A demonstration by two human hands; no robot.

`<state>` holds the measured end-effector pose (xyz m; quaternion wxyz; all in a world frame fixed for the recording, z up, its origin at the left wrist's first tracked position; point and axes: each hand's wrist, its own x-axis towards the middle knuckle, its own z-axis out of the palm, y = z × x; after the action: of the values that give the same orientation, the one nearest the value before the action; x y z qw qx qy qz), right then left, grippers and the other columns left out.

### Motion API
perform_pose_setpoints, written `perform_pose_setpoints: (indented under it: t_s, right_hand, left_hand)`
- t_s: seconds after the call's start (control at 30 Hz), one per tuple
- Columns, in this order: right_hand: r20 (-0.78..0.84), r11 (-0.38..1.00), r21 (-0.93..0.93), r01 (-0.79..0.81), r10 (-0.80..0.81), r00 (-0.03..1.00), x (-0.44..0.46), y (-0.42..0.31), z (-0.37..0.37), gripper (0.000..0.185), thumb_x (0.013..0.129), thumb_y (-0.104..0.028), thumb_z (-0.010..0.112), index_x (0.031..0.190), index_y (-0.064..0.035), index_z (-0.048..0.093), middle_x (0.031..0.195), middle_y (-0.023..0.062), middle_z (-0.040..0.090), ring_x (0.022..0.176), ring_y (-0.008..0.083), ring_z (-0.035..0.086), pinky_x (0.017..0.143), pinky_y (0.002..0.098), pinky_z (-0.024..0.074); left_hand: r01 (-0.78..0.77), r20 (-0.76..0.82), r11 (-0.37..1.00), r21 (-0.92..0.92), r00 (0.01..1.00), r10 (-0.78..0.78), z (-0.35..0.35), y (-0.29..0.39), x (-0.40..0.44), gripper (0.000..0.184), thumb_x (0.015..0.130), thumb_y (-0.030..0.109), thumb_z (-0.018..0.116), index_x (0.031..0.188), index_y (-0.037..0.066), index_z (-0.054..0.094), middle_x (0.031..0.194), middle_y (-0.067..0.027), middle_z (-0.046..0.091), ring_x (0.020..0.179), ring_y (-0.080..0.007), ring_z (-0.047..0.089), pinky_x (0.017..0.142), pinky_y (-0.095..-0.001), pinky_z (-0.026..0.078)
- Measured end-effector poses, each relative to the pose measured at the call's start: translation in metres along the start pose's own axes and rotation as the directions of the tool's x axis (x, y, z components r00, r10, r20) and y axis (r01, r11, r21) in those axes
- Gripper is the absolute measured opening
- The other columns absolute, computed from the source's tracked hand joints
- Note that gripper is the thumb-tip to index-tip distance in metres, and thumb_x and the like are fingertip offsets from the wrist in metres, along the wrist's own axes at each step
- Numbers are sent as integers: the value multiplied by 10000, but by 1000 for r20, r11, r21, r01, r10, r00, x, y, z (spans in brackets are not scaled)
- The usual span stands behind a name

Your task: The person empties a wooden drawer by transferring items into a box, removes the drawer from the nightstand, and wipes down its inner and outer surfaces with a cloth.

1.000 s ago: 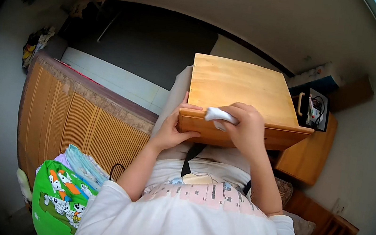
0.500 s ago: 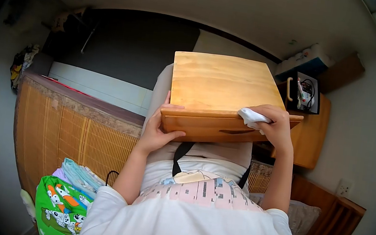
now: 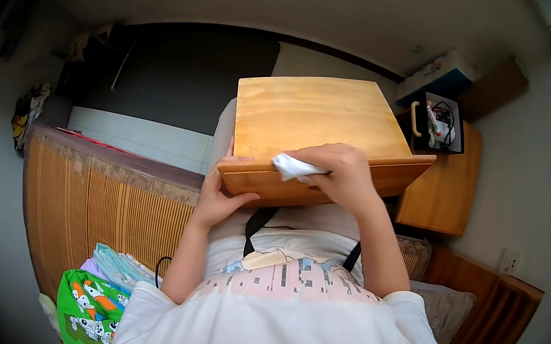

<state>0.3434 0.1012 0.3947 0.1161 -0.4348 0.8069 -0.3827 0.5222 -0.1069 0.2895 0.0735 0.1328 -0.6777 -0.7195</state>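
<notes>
A wooden drawer rests on my lap, its front panel towards me and its broad pale face up. My left hand grips the left end of the front panel, fingers over the upper edge and thumb on the front. In my right hand is a white cloth, pinched against the panel's upper edge left of its middle. The cloth partly covers the edge there.
On the right, a wooden cabinet bears a black box with cables. A bamboo mat lies to the left, with a green patterned fabric and folded clothes. An outlet is on the right wall.
My right hand moved right along the panel's upper edge with the cloth, then back left. The drawer has tilted slightly, its right end higher. The whole view has shifted.
</notes>
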Motion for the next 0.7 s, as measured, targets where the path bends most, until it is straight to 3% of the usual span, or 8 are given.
perform_pose_setpoints:
  t_s: [0.07,0.27,0.4,0.47,0.5,0.6,0.63,0.7]
  right_hand:
    - [-20,989,-29,-143,142,990,-26,29,-44,403,678,-6,823,1059,-137,807,973,86,780,873,258,729,796,343,570]
    - [-113,873,83,-480,487,866,-77,83,-121,364,707,91,757,1031,-66,810,938,73,778,873,180,675,809,311,538]
    - [-119,904,99,-416,425,897,-73,79,-107,387,674,76,766,1023,-83,814,918,73,775,825,180,665,727,309,533]
    - [-132,930,72,-359,366,921,-63,66,-96,404,650,68,772,1023,-82,813,907,79,772,799,201,663,712,320,527]
    - [-124,940,58,-336,340,932,-59,63,-91,409,644,55,768,1024,-90,813,894,96,766,775,233,666,704,330,524]
    - [-95,950,75,-302,309,946,-41,46,-73,396,653,31,774,1021,-108,817,876,113,759,771,247,677,705,329,529]
    - [-92,965,45,-259,262,961,-35,43,-65,365,663,-15,794,1010,-125,822,864,119,753,788,262,687,717,341,535]
    - [-72,968,-38,-246,243,967,-16,21,-47,360,642,-28,837,995,-92,818,873,118,759,801,258,695,730,348,546]
  left_hand:
    - [-13,25,994,105,1000,11,-4,-3,1,646,707,-45,883,1282,68,610,1674,-220,248,1489,-265,377,1130,-372,411]
    - [19,-21,999,-50,1000,-20,8,15,8,745,688,5,909,1351,82,577,1633,-220,319,1551,-334,252,1200,-410,314]
    - [-163,-166,986,40,972,168,17,67,26,873,672,92,934,1433,91,506,1601,-195,356,1552,-349,233,1222,-436,289]
    - [-418,16,628,656,840,543,24,114,38,977,655,156,940,1483,137,422,1638,-124,300,1536,-306,258,1207,-428,359]
    - [-371,114,444,816,856,505,34,134,43,856,645,233,947,1382,105,531,1499,-133,497,1429,-319,430,1143,-417,418]
    - [-351,288,451,820,936,204,42,116,63,655,623,269,953,1165,77,640,1200,-123,676,1163,-315,623,990,-401,499]
    - [-306,195,489,817,944,266,50,107,69,491,631,287,950,949,58,655,902,-103,702,859,-302,677,802,-386,531]
    - [-318,197,517,795,941,276,49,107,71,473,627,276,954,906,60,639,865,-98,692,809,-289,675,749,-373,531]
